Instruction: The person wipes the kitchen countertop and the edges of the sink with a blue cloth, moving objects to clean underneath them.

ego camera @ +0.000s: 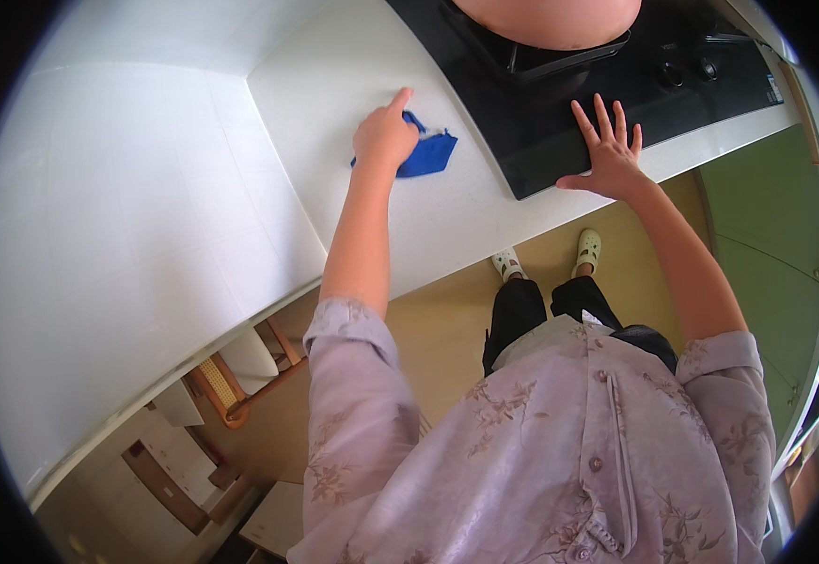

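My left hand (pixel 385 134) presses down on a blue cloth (pixel 431 155) on the white countertop (pixel 423 233), with the index finger stretched out past it. The cloth spreads out to both sides from under the palm, and its middle is hidden by the hand. To the right, my right hand (pixel 607 151) rests with fingers spread over the front edge of a black glass gas cooktop (pixel 522 134), holding nothing. Its thumb points left along the counter's front strip.
A pink pan (pixel 550 17) stands on the burner grate (pixel 565 63) at the top. Two control knobs (pixel 672 73) sit right of it. A white tiled wall (pixel 134 190) bounds the counter on the left. Green cabinet doors (pixel 762 197) lie below the counter at right.
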The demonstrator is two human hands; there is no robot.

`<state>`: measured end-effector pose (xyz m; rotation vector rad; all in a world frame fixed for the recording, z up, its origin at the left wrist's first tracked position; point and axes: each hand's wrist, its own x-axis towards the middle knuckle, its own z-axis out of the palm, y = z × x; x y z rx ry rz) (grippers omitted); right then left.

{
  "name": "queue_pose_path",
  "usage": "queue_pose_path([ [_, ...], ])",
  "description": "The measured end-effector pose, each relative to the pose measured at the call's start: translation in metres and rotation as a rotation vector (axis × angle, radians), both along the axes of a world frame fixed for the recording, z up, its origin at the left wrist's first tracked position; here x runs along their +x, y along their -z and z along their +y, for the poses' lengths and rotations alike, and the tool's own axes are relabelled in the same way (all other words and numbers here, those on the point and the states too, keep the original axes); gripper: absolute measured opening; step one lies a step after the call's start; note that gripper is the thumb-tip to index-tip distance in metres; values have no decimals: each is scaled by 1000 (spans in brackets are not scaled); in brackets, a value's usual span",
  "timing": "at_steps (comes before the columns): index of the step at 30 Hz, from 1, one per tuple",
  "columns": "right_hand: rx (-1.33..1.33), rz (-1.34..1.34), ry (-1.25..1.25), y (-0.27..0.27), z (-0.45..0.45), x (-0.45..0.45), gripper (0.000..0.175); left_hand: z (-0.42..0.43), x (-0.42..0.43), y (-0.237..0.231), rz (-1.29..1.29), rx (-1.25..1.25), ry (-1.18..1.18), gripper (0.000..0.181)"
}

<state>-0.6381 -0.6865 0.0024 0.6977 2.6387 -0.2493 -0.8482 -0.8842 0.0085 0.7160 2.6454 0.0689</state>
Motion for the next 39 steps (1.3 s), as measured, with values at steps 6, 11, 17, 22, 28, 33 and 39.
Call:
queue_pose_path([
  [6, 7, -25, 2, -3, 0, -1, 111, 6, 4, -4, 30, -47, 38, 52],
  [11, 5, -19, 1, 0, 1, 1, 111, 0, 8, 6, 75, 2, 50, 52],
  [17, -7, 11, 6, 1, 1, 1, 112, 7, 1, -3, 37, -19, 9, 52],
  [22, -11, -20, 13, -3, 0, -1, 112, -2, 11, 5, 68, -10, 54, 51],
  [28, 11, 10, -6, 0, 0, 0, 111, 11, -1, -9, 46, -4, -28, 51],
  [33, 33, 47, -11, 7, 0, 2, 111, -17, 28, 10, 64, 90, 139, 46],
  [39, 53, 93, -24, 16, 2, 5, 110, -78, 140, -8, -62, 130, 307, 52],
])
